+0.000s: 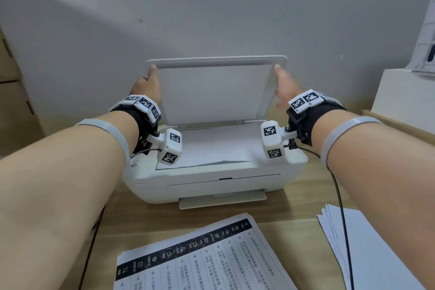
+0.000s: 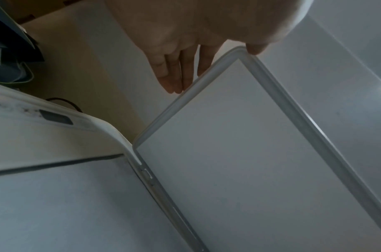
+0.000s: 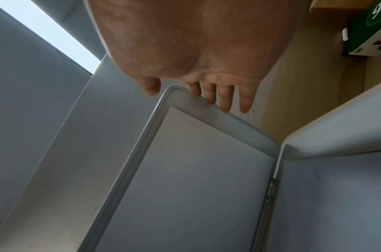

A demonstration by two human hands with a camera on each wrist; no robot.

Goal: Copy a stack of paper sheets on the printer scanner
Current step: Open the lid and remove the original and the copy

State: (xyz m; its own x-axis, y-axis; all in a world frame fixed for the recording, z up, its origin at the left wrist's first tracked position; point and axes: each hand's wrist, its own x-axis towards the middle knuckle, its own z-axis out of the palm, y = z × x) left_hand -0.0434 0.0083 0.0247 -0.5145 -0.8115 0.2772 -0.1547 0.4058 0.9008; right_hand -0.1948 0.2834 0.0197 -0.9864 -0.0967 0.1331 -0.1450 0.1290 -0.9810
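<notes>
The white printer (image 1: 211,186) stands on the wooden desk with its scanner lid (image 1: 211,92) raised almost upright. A white sheet (image 1: 216,146) lies on the scanner glass. My left hand (image 1: 146,85) holds the lid's upper left corner, thumb on the front and fingers (image 2: 174,76) straight behind the edge. At the upper right corner my right hand (image 1: 286,87) does the same, with its fingers (image 3: 226,97) behind the rim. The wrist views show the lid (image 2: 250,153) (image 3: 196,170) from below. A printed stack (image 1: 200,259) lies in front of the printer.
A fanned pile of white sheets (image 1: 376,247) lies at the right front, crossed by a black cable (image 1: 341,207). A white box (image 1: 404,96) stands at the right, cardboard boxes (image 1: 11,89) at the left, and the wall is close behind the lid.
</notes>
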